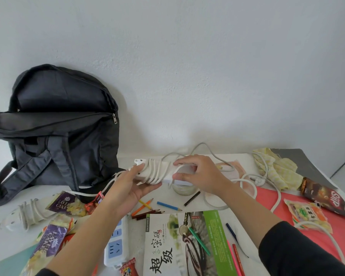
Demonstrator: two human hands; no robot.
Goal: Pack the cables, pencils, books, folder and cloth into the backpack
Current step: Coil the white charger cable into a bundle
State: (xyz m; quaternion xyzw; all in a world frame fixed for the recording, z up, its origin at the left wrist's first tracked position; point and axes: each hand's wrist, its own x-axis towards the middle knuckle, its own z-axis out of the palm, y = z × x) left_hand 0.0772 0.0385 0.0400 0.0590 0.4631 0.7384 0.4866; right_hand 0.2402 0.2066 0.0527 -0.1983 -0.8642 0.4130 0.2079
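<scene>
A black backpack (64, 126) leans against the wall at the left, its top zip open. Above the table's middle I hold a white power strip (157, 172) with its cable wound around it. My left hand (131, 186) grips its left end from below. My right hand (197, 174) holds its right end, with loose cable (245, 188) trailing to the right. A second wound power strip (26, 214) lies at the left. Coloured pencils (147, 208) are scattered in front. A book (183, 244) lies near me. A yellow cloth (277, 168) sits at the back right on a grey folder (305, 166).
Snack packets (66, 202) lie at the left and another snack packet (325, 196) at the right. A blue-and-white power strip (116, 244) rests under my left forearm. A red sheet (299, 220) covers the table's right side. A round jar (183, 189) sits under my hands.
</scene>
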